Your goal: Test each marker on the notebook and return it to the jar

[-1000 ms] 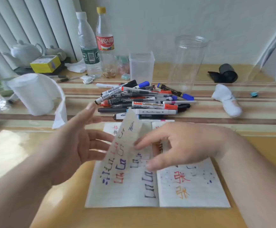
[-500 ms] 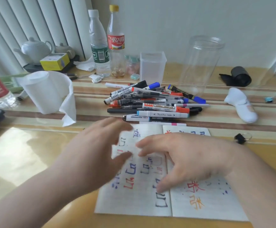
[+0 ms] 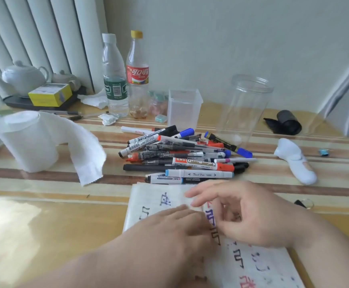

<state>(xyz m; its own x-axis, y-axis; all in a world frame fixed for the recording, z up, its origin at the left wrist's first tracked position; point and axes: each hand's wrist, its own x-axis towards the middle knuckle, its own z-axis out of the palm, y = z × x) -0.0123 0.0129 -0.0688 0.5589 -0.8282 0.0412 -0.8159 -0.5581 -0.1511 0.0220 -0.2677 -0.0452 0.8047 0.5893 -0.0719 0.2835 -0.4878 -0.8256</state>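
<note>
An open notebook covered in coloured test marks lies at the table's front edge. My left hand lies flat on its left page with fingers straight. My right hand hovers over the spine with fingers loosely spread, holding nothing. Just beyond the notebook is a pile of several markers, black, white, red and blue. A tall clear jar stands upright behind the pile, to its right, with nothing visible inside.
A paper towel roll stands at left. Two plastic bottles, a small clear square container, a teapot and a yellow box line the back. A white sock-like item and black roll sit right.
The lifted notebook page has been turned down and now lies flat under my left hand. The view has shifted so the notebook sits lower and further right.
</note>
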